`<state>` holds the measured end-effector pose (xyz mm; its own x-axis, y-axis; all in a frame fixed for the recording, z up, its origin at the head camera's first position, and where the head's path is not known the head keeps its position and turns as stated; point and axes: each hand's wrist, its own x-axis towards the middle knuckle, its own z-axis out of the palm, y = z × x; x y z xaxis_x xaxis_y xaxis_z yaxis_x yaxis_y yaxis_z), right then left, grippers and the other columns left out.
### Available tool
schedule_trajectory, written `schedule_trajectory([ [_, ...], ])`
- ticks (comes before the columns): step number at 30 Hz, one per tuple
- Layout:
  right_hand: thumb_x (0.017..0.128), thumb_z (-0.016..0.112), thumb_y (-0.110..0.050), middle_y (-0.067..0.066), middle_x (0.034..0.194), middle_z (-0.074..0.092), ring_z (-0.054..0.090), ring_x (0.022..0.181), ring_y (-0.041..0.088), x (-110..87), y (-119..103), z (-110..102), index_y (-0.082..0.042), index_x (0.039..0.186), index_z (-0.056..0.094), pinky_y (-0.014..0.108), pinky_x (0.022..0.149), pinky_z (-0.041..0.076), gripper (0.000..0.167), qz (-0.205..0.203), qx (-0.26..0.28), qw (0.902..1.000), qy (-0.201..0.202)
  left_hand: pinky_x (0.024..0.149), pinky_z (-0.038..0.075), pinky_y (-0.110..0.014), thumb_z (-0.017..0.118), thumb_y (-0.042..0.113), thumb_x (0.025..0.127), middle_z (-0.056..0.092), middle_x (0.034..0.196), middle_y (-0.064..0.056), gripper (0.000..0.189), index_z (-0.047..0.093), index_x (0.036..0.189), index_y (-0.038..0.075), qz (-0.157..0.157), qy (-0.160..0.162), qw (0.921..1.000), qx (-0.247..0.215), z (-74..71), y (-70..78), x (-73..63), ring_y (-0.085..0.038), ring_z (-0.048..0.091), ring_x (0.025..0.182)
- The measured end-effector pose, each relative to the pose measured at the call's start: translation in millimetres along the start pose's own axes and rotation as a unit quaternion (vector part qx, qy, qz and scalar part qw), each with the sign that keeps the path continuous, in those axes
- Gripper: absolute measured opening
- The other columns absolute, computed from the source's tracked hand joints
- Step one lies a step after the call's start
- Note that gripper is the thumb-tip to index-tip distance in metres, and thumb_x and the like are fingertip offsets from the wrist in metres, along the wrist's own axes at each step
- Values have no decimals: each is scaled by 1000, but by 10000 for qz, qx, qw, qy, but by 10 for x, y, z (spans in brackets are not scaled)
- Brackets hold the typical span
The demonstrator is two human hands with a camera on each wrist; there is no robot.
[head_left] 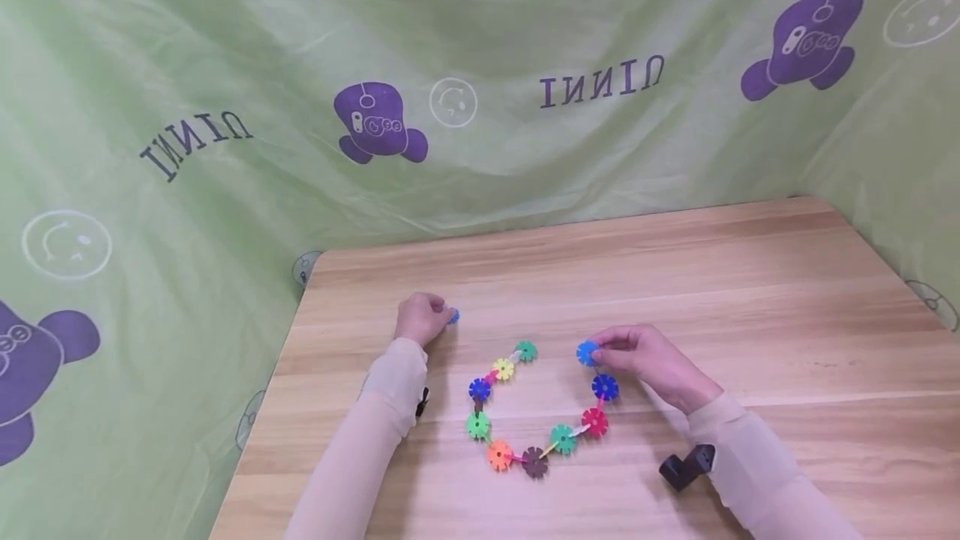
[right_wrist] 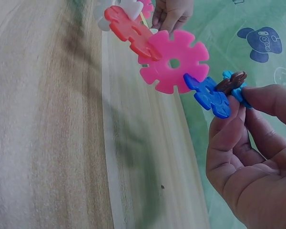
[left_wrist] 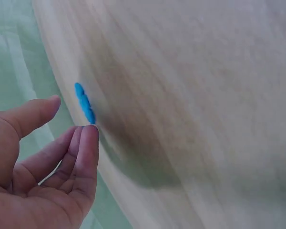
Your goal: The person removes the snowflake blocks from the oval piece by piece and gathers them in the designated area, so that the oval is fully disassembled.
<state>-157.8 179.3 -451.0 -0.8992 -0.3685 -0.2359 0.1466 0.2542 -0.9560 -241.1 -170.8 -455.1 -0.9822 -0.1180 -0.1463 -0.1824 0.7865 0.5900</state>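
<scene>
A chain of notched plastic snowflake discs in many colours curves in an open loop between my hands in the head view. A green disc is at its left end; a light blue disc is at its right end. My right hand pinches that light blue end disc between thumb and fingers. In the right wrist view, a brown disc, a dark blue disc and a pink disc follow it. My left hand holds a loose blue disc, seen edge-on at its fingertips; the thumb stands apart from it.
The wooden table lies under both hands and the chain. A green printed curtain hangs behind and along its sides. A black wrist device sits by the right sleeve.
</scene>
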Motion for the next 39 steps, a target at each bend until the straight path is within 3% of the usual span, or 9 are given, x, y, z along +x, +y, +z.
schedule_trajectory([
  [4, 93, 68, -17, 14, 111, 72, 69, 101, 18, 0, -28, 4, 6, 119, 63, 25, 90, 56, 34, -15, 1, 10000, -10, 97, 52, -41, 73, 22, 89, 74, 111, -13, 30, 72, 113, 4, 290, -203, 9989, -315, 1, 91, -58, -29, 66, 106],
  [7, 93, 68, -15, 14, 111, 72, 70, 100, 18, -9, -31, 24, 7, 119, 63, 26, 90, 56, 34, -32, 98, 9999, -8, 97, 53, -41, 72, 24, 90, 73, 114, -10, 27, 73, 113, 10, 562, -815, 9929, -666, 30, 237, -173, -26, 66, 107],
  [13, 92, 69, -15, 12, 108, 73, 71, 98, 16, -28, -19, 70, 8, 118, 62, 25, 90, 56, 35, -42, 330, 9994, 50, 101, 50, -42, 71, 25, 92, 73, 110, -1, 27, 72, 116, 14, 1081, -2200, 9624, -1172, 160, 671, -485, -19, 66, 107],
  [18, 91, 70, -15, 10, 106, 72, 69, 97, 15, -42, -10, 94, 7, 117, 61, 28, 91, 56, 36, -70, 427, 9990, 67, 100, 51, -39, 74, 24, 88, 75, 106, 2, 24, 74, 111, 15, 1370, -2808, 9400, -1369, 371, 941, -678, -13, 66, 103],
  [24, 90, 71, -15, 8, 104, 71, 69, 96, 13, -24, -34, 82, 10, 118, 59, 32, 93, 56, 38, -241, 460, 9986, -37, 96, 50, -36, 78, 19, 84, 77, 97, 0, 21, 76, 104, 12, 1368, -2935, 9296, -1763, 565, 1054, -734, -9, 67, 93],
  [30, 89, 73, -13, 9, 103, 72, 68, 94, 11, -17, -20, 102, 9, 118, 59, 23, 87, 56, 39, -258, 438, 9987, 30, 90, 50, -31, 81, 18, 81, 76, 93, 1, 20, 76, 99, 10, 1221, -2777, 9335, -1910, 661, 1077, -741, -8, 64, 90],
  [39, 89, 73, -18, 8, 104, 72, 68, 96, 13, -22, 9, 102, 8, 118, 60, 23, 89, 54, 41, -236, 415, 9988, 111, 76, 53, -24, 79, 12, 83, 76, 90, -2, 16, 75, 97, 7, 1147, -2658, 9347, -2061, 697, 1089, -735, -9, 66, 83],
])
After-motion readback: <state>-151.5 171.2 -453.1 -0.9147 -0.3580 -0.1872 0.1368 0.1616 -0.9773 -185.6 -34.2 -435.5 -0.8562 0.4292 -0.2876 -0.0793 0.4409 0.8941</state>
